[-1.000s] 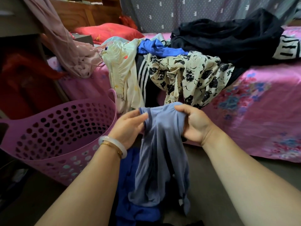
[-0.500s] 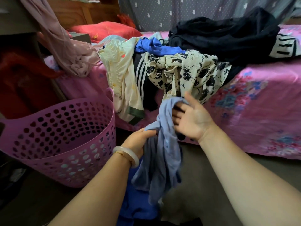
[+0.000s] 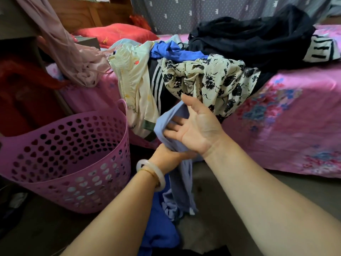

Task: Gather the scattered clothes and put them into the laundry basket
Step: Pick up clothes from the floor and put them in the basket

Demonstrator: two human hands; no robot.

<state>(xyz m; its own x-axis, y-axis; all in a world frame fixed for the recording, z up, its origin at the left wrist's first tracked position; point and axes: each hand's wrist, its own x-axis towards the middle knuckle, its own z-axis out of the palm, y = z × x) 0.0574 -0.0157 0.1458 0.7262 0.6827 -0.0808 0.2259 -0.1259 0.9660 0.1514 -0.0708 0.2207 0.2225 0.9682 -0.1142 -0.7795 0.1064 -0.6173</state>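
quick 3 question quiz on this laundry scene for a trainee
1. True or false: the laundry basket sits on the bed.
2. Which hand has a grip on the blue garment from below? A) left hand B) right hand
3. Fill in: the right hand's fingers are ____ (spread or clenched).

Key: 1 false, it stands on the floor beside the bed; 2 A; 3 spread.

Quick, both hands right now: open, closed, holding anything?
Left hand: closed, gripping the light blue garment below the bunch.
Right hand: open, palm up, fingers straight, tucked into the garment's top fold.
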